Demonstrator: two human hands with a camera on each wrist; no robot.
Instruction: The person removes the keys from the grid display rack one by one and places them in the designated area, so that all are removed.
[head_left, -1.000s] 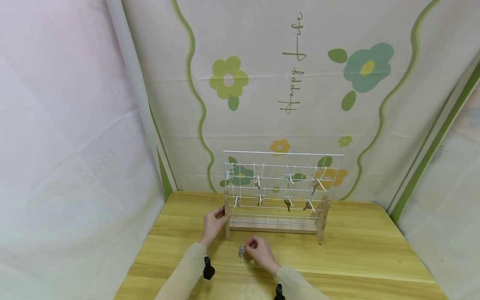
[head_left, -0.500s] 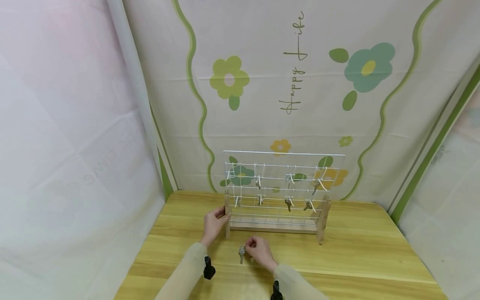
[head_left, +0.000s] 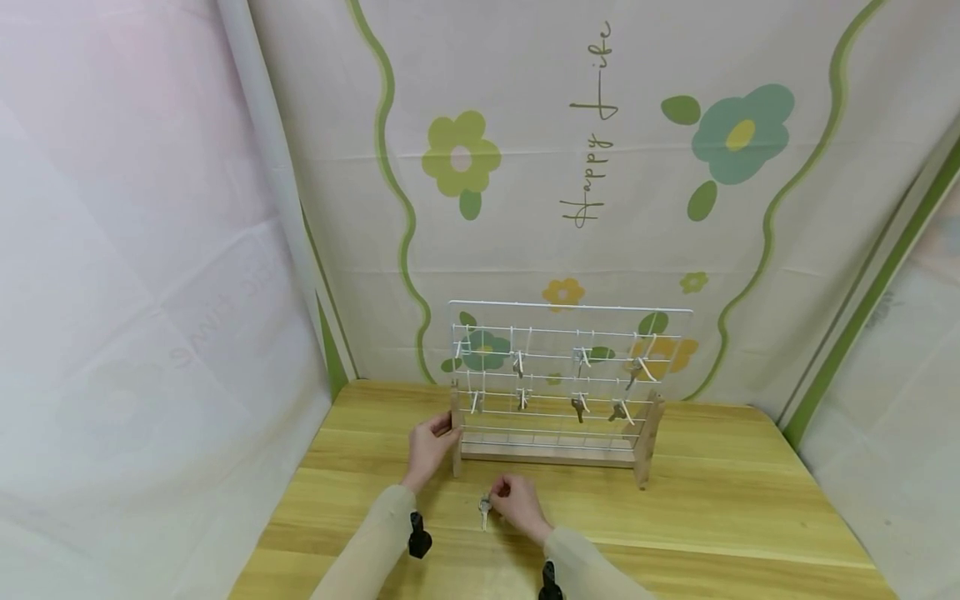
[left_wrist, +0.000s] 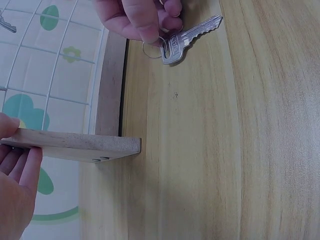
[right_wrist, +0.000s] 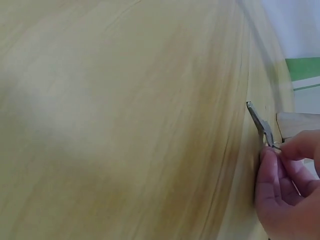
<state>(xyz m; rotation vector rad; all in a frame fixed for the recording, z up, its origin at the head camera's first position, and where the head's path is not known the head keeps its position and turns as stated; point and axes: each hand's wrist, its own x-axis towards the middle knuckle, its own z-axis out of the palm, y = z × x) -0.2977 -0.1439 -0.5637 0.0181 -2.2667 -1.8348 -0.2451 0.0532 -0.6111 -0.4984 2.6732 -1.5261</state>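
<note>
Printed cloth backdrop [head_left: 517, 92]: hung behind the wire-grid key rack [head_left: 547, 452], so rearward room is closed off.
Wooden tabletop [head_left: 735, 492]: spread around the rack; its back edge is seen near behind the rack, while the widest open stretch is left to the rack's right.
Key rack: stood upright, with no shift noticed.
Left hand [head_left: 430, 452]: placed at the rack's left end, where the left end board [left_wrist: 80, 141] is pinched between thumb and fingers, as before.
Right hand [head_left: 521, 506]: held low in front of the rack, toward its left end, fingertips closed on the key ring [left_wrist: 150, 56].
Hung keys [head_left: 577, 409]: carried by several of the rack's white hooks [head_left: 646, 371].
Toothed metal key [left_wrist: 175, 49]: held in front of the rack, blade directed away from it; slightly turned in the last second, which is judged to be in-hand adjustment, not yet hanging.
Key ring: threaded through the key's bow.
</note>
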